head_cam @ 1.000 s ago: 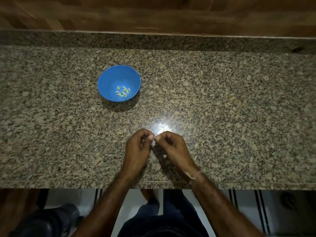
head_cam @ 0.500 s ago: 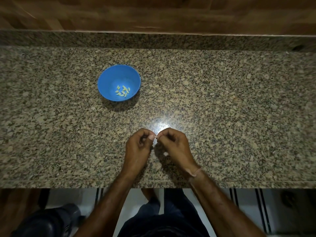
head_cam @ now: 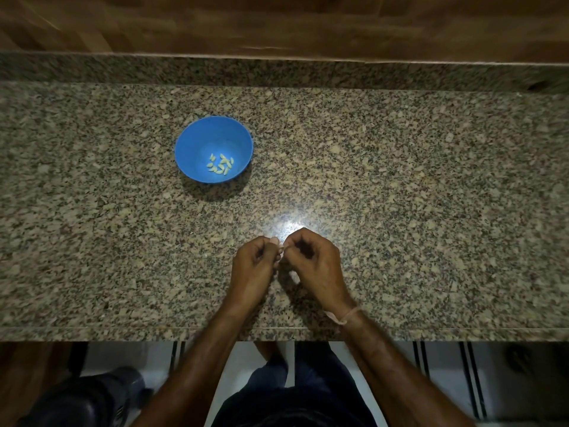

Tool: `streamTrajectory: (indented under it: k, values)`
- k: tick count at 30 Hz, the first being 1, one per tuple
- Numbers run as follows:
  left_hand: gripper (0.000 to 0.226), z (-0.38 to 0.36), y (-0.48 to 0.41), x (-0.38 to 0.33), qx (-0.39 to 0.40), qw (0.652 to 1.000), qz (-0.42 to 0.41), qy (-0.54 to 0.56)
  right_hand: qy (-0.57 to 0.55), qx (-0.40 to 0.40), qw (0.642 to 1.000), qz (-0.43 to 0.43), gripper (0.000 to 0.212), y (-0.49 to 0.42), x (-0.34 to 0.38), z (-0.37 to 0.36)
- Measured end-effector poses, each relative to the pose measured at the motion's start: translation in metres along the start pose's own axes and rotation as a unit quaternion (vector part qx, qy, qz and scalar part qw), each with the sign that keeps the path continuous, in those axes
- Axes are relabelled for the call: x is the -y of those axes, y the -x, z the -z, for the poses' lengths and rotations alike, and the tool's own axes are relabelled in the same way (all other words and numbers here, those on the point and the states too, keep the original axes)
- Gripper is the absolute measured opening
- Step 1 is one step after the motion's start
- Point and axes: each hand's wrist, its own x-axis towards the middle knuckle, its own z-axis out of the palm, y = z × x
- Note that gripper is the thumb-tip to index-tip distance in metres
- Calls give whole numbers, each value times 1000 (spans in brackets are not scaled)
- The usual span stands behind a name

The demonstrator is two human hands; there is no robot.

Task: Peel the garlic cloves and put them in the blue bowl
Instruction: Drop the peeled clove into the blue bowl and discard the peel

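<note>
Blue bowl [head_cam: 191, 140] holds peeled cloves [head_cam: 221, 164]; left hand [head_cam: 255, 268], right hand [head_cam: 315, 263] fingers [head_cam: 296, 238] pinch garlic clove [head_cam: 280, 248].

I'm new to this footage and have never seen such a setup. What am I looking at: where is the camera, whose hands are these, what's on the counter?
No machine here: a person works with bare hands, and the one camera sits on their head, looking forward and down. So the left hand and right hand enter from the bottom edge. They meet over a speckled granite counter, fingertips pinching something small and pale, most likely a garlic clove being peeled; it is too small to see clearly. Farther off, to the left, stands a blue bowl with a few peeled cloves on its bottom. A thin band circles the right wrist.
</note>
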Motion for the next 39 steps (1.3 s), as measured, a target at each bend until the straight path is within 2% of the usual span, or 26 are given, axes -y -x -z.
streamTrajectory:
  k: [4,7,15,18,26,31,33,36,39]
  values:
    - [34,0,-2,7,-10,1000,-14,-19,18,-7,999,-43,7,-3,-13,3]
    - [26,-2,-3,10,-41,998,-11,-50,34,-6,998,-47,14,-2,-18,4]
    - [25,-8,-1,4,-85,991,-38,-92,-23,-6,999,-30,4,-1,-8,0]
    - [29,-9,0,2,-92,989,-48,-104,-32,-5,998,-56,4,-3,-7,-1]
    - [31,-14,-4,5,-24,998,58,5,-45,-6,998,-40,4,-6,-1,0]
    - [16,-15,-1,6,-35,995,-25,-90,-136,-34,984,-111,5,-1,5,-3]
    - [7,-13,-1,6,-48,994,-35,-88,-173,-40,976,-127,9,0,4,-3]
    - [6,-11,-1,1,-63,995,-32,-65,-228,-33,963,-142,12,0,2,-3]
    - [6,-10,1,-2,-67,995,-37,-58,-224,-31,964,-138,14,0,2,-1]
